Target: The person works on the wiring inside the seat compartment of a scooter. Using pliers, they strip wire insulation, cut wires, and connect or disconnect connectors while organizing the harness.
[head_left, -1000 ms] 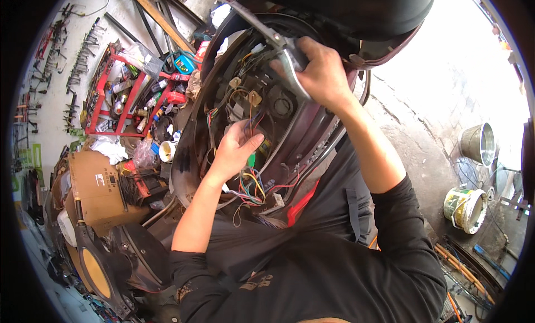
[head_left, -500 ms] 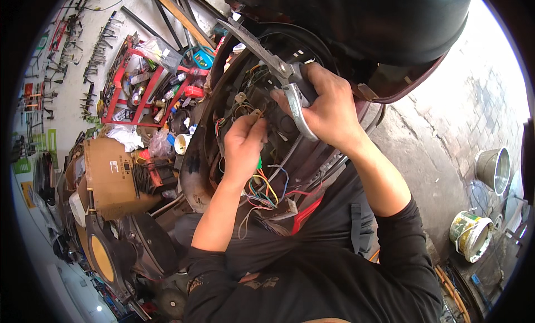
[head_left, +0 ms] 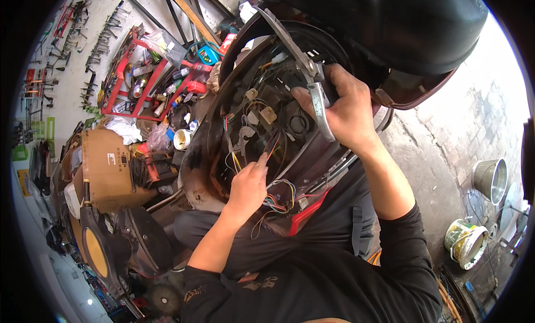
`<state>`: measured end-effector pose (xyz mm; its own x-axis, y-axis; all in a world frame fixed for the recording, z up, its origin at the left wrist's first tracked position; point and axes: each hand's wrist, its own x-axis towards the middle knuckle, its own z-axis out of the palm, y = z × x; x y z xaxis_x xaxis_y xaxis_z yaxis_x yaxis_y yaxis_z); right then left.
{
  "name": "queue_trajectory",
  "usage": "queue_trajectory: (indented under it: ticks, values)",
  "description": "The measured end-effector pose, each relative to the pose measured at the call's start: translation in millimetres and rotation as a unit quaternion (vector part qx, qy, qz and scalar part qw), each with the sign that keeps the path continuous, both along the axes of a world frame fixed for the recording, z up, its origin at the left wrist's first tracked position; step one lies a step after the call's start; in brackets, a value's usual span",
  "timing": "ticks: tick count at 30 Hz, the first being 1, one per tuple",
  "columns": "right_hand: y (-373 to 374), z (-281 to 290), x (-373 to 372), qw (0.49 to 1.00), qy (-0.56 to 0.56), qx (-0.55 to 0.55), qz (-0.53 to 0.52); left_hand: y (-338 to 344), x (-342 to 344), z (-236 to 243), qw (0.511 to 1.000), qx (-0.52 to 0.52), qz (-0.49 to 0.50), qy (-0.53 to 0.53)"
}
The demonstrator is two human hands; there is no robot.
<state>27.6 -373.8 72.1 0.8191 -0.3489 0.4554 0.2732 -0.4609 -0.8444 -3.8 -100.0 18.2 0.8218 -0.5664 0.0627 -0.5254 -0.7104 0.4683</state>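
Concrete floor beside cluttered red tool rack.

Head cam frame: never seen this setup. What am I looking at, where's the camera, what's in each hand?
There is no robot here. A person wears a wide fisheye camera on the head; it looks down at their own two bare hands, so straight edges bend near the rim and the forearms come in from below.

In front of them is the opened front housing of a scooter, with its coloured wiring exposed.

The right hand grips the handlebar end, and the silver brake lever lies across its fingers. The left hand reaches into the wires with one finger extended; whether it pinches a wire I cannot tell.

To the left stand a red tool rack and a cardboard box; to the right, metal buckets on concrete.
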Motion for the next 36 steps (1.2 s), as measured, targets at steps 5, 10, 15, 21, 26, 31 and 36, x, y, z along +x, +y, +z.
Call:
queue_trajectory:
  ticks: [5, 10, 15, 21, 26, 31, 36]
  values:
    - [-1.0, 3.3, -0.8, 1.0, 0.013, -0.024, -0.007, 13.2, 6.0, -18.8, 0.998, -0.048, 0.014, 0.028]
    - [-2.2, 3.4, -1.6, 1.0, 0.016, -0.009, 0.008, 9.8, 14.9, -10.8, 0.996, 0.03, -0.046, 0.073]
    - [-5.0, -1.7, -2.4, 0.999, -0.005, -0.036, 0.007, 8.5, 51.2, 14.5, 0.992, -0.124, 0.012, -0.036]
    - [-1.3, -4.7, 1.6, 0.999, -0.029, -0.014, 0.007, -10.4, 111.8, 8.1, 0.962, -0.217, 0.103, 0.133]
    - [0.1, 1.6, -0.8, 1.0, -0.004, -0.013, 0.011, 0.3, 127.8, -6.1, 0.881, -0.32, 0.122, 0.327]
    - [3.7, 2.3, -1.5, 1.0, 0.023, 0.004, -0.007, 31.4, 116.3, -9.8, 0.808, -0.421, 0.115, 0.396]
    - [7.3, 3.0, -2.9, 0.998, 0.06, 0.004, -0.033, 17.7, 98.4, 0.5, 0.852, -0.362, 0.112, 0.362]
